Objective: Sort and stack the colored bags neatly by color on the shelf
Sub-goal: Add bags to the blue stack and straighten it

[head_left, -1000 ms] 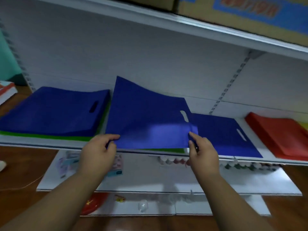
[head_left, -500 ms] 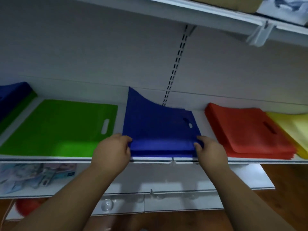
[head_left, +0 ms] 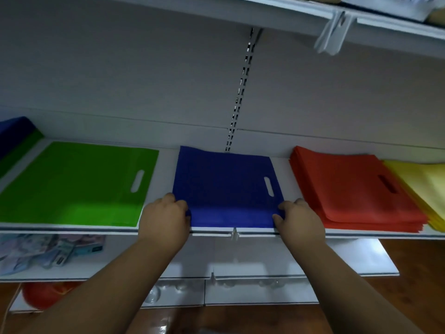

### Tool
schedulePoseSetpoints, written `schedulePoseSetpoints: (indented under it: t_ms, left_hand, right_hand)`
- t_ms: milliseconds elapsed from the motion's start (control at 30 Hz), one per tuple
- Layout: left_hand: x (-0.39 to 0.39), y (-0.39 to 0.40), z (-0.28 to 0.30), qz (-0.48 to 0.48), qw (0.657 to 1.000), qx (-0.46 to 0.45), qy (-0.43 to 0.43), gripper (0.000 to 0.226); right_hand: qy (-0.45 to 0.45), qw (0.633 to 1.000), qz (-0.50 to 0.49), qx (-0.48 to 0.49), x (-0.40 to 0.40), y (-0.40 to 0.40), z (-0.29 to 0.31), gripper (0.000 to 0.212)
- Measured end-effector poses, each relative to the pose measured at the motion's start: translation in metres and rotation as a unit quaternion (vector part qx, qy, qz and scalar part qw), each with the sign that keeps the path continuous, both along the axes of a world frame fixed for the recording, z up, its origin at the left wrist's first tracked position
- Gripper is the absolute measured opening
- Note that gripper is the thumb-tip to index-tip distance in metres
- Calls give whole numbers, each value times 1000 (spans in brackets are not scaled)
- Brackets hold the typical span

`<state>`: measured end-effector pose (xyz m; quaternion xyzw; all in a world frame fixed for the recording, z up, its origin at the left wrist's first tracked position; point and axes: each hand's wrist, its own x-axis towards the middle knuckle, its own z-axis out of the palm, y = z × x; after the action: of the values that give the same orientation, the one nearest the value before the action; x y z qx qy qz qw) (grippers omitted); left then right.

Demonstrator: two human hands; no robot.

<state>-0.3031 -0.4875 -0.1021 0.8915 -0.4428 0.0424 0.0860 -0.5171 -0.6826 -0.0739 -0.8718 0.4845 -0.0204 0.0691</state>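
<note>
Both hands on it: my left hand pinches the near left corner of the blue bag, my right hand pinches the near right corner. The bag lies flat on the white shelf, between the green bag and the red stack, apart from both. Yellow bags sit against the red stack's far side.

I saw a deep blue bag on the white shelf, its near edge a lighter blue. A bright green bag lay left of it, a red stack right, then a yellow stack. At far left were more bags, dark blue over green. The floor was reddish-brown wood.
</note>
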Motion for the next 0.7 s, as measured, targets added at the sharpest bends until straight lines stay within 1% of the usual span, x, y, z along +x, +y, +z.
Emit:
schedulePoseSetpoints:
  t_ms: [133, 267, 433, 500, 567, 633, 700]
  left_hand:
    - [2, 11, 5, 4, 999, -41, -3, 17]
    - [14, 40, 8, 3, 995, -93, 29, 18]
    - [68, 118, 13, 86, 980, -166, 67, 27]
    - [99, 162, 18, 134, 969, -188, 89, 33]
    - [133, 211, 23, 187, 950, -212, 132, 37]
    - [168, 259, 30, 229, 927, -243, 170, 37]
    - [198, 303, 36, 246, 913, -266, 186, 36]
  right_hand:
    - [-72, 996, 55, 7, 22, 23, 2, 35]
    - [-122, 984, 122, 32, 69, 62, 8, 42]
    - [-188, 950, 243, 55, 163, 139, 30, 49]
    - [-212, 937, 274, 47, 206, 177, 35, 53]
    - [-223, 927, 296, 57, 249, 221, 35, 57]
    - [-236, 912, 327, 77, 292, 264, 34, 60]
    - [-239, 899, 358, 81, 333, 304, 35, 61]
